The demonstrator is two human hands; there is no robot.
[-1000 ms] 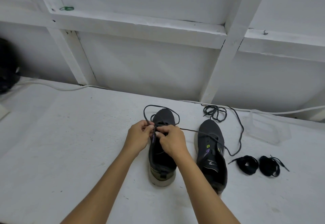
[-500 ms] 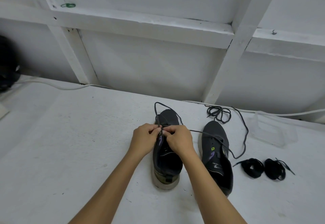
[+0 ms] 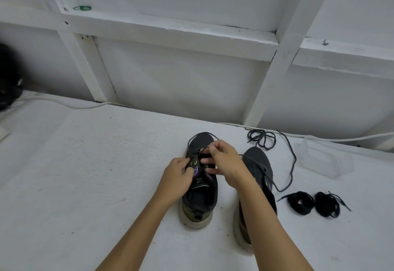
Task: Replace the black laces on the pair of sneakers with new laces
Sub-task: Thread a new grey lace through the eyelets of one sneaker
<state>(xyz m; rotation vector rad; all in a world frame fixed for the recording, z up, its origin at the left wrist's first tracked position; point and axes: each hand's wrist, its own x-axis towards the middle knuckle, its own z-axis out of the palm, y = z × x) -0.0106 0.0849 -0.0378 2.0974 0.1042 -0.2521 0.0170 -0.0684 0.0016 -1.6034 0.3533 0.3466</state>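
Two dark sneakers stand side by side, toes pointing away from me. My left hand (image 3: 178, 171) grips the left side of the left sneaker (image 3: 200, 196) at its eyelets. My right hand (image 3: 223, 160) pinches the thin black lace (image 3: 199, 136) above the shoe's tongue; the lace loops over the toe. The right sneaker (image 3: 259, 164) lies partly under my right forearm, and a loose lace (image 3: 291, 164) trails from it to a tangle at the wall. Two coiled black lace bundles (image 3: 313, 203) lie to the right of the shoes.
A clear plastic container (image 3: 326, 160) sits at the back right. White cables (image 3: 64, 103) run along the foot of the white framed wall. A dark object (image 3: 8, 77) sits at the far left edge.
My hands have parted a little: the right hand lifted toward the toe with the lace, the left slid down onto the shoe's side. The lace loop over the toe is smaller.
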